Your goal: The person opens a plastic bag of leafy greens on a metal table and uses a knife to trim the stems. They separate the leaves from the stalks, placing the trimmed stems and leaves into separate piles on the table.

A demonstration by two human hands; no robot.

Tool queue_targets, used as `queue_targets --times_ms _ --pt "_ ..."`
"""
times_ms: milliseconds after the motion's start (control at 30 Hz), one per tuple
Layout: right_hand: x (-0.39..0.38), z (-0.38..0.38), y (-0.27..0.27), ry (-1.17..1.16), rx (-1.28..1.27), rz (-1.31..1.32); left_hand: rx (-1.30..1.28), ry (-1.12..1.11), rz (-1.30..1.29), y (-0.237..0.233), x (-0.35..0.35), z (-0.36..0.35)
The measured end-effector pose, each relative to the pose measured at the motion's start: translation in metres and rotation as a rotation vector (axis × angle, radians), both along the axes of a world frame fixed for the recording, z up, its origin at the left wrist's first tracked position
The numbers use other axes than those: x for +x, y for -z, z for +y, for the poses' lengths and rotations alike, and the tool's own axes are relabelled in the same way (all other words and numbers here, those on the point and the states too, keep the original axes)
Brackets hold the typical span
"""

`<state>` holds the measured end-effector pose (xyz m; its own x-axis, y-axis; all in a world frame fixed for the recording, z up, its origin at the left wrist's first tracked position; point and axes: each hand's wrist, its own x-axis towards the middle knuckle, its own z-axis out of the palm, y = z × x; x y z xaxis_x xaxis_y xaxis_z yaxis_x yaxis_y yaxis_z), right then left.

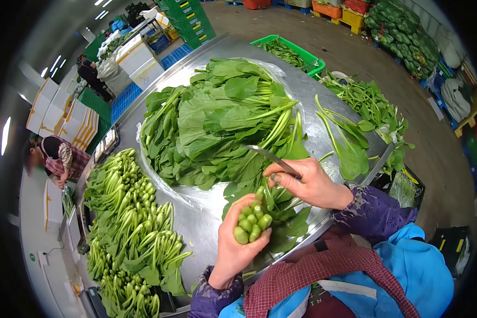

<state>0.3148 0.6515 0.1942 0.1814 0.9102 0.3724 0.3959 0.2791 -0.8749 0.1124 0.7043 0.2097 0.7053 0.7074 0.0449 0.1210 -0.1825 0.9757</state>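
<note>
My left hand (237,245) is wrapped round a bunch of leafy green stalks (253,221), its pale cut ends facing up towards me and its leaves hanging below. Just above it, my right hand (314,184) grips a knife (274,159) whose curved blade points to the upper left. Beyond both hands lies a big heap of loose leafy greens (217,119) on clear plastic sheeting. Trimmed bunches (130,222) are stacked along the left side of the metal table (204,225). A few loose leaves (350,151) lie to the right of the heap.
A green basket (315,68) of leaves stands past the far table edge. More greens (368,103) pile up at the right edge. At left, another person (63,153) bends over a work surface. White foam boxes (63,114) and green crates (188,21) are stacked behind.
</note>
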Motion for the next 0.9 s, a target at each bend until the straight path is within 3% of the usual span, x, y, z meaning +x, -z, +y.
queue_targets --times_ms 33,100,300,367,433,500,533,700,800,833,900 --pt "0.002 0.001 0.007 0.001 0.002 0.001 0.002 0.001 0.001 0.000 -0.001 0.001" --pt "0.001 0.000 0.015 0.036 0.124 -0.342 -0.298 -0.007 -0.073 -0.001 -0.001 0.005" --pt "-0.002 0.004 0.019 -0.016 0.056 -0.518 -0.412 0.019 -0.081 0.004 -0.005 0.007" --pt "0.009 0.007 0.034 -0.019 -0.085 -0.523 -0.406 0.025 -0.129 0.005 -0.006 0.008" --pt "0.009 0.010 0.029 -0.001 -0.048 -0.431 -0.418 0.010 -0.131 0.006 -0.007 0.011" --pt "0.002 0.006 0.013 -0.111 -0.104 -0.040 -0.434 0.006 -0.131 0.007 -0.006 0.013" --pt "-0.003 0.007 0.007 -0.127 -0.094 0.029 -0.443 0.013 -0.124 0.007 -0.006 0.014" --pt "-0.007 0.011 -0.003 -0.141 -0.203 0.112 -0.377 0.028 -0.073 0.003 -0.007 0.018" --pt "0.016 0.013 -0.015 0.109 -0.170 0.288 -0.274 -0.136 -0.035 0.002 -0.018 0.030" --pt "0.026 0.013 -0.025 0.166 -0.189 0.305 -0.091 -0.207 0.062 0.003 -0.024 0.036" --pt "0.032 0.013 -0.031 0.186 -0.205 0.286 0.769 -0.251 0.386 0.004 -0.031 0.047"
